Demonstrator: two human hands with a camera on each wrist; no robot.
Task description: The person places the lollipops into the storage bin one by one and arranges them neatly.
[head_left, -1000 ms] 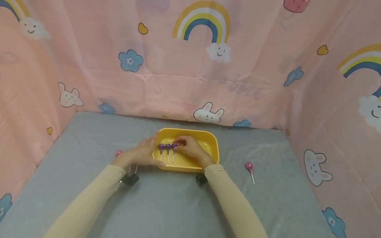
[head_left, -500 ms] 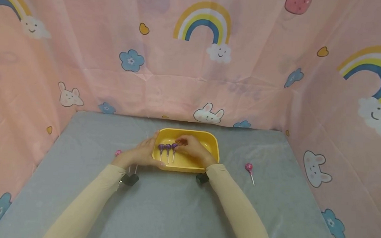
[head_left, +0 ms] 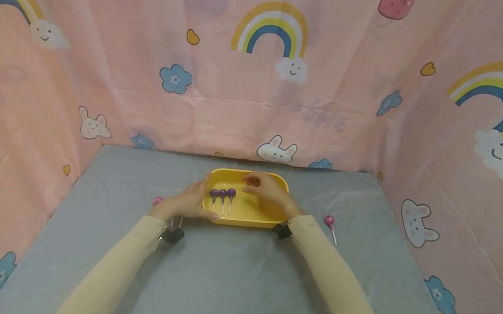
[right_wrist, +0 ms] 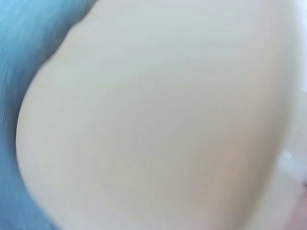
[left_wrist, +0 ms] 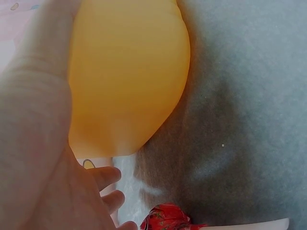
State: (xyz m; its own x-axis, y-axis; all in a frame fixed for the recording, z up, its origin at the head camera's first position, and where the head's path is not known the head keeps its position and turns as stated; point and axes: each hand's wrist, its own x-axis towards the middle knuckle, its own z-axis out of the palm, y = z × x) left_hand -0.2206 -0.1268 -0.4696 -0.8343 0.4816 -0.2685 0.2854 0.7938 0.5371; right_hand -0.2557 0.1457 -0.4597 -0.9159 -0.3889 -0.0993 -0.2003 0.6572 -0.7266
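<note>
Head view looks down from six o'clock toward twelve; wrist views sit close, the left sharing its yellow rounded plastic box.

Left sleeve, lower left of the head view, and right sleeve, lower right: plain cream. Left wrist unit and right wrist unit: small, black. Left hand, right hand: bare.

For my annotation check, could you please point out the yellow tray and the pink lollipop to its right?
Yellow tray (head_left: 248, 211): head view, bare part of its floor.
Pink lollipop (head_left: 329, 220): head view, its round head.
</note>
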